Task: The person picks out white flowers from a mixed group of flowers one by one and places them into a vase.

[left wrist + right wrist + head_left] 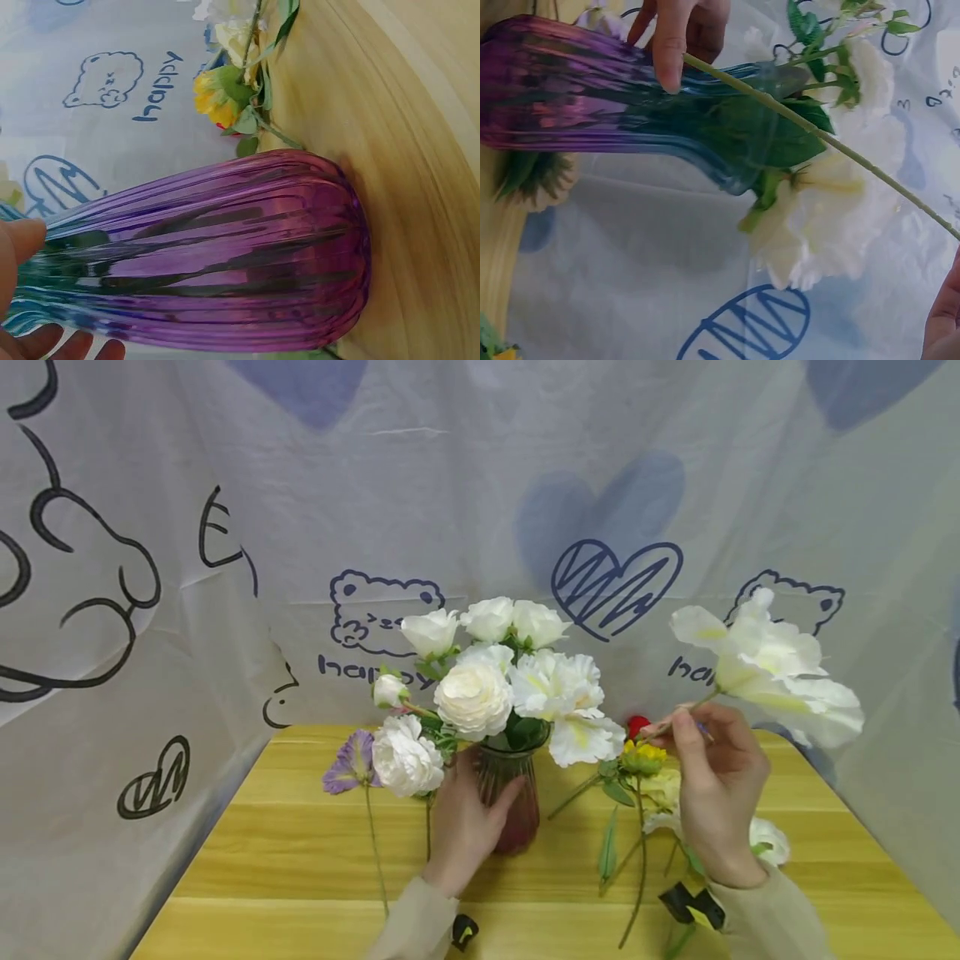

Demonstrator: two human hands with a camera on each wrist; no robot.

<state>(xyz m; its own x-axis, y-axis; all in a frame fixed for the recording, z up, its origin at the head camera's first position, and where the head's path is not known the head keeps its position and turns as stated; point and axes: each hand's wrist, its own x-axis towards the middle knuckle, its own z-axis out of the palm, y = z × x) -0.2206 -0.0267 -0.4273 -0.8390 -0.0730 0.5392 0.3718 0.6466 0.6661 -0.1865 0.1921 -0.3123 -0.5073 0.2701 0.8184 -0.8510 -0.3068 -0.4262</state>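
Note:
A ribbed glass vase point(225, 255), purple low down and teal at the neck, stands on the table holding several white flowers point(472, 693). My left hand point(468, 814) grips it from the left, thumb across the front and fingers behind, near the neck in the left wrist view. Off to the right, my right hand point(720, 785) pinches the stem of a large white artificial iris point(780, 668) between thumb and fingers, its bloom raised above the hand. In the right wrist view the long bare flower stem point(817, 131) slants in front of the vase.
A purple flower point(351, 764) lies left of the vase. To the right lie a yellow flower point(643, 758), a red one point(637, 725) and more white blooms point(768, 842) on the wooden table point(262, 860). A printed cloth point(465, 510) hangs behind.

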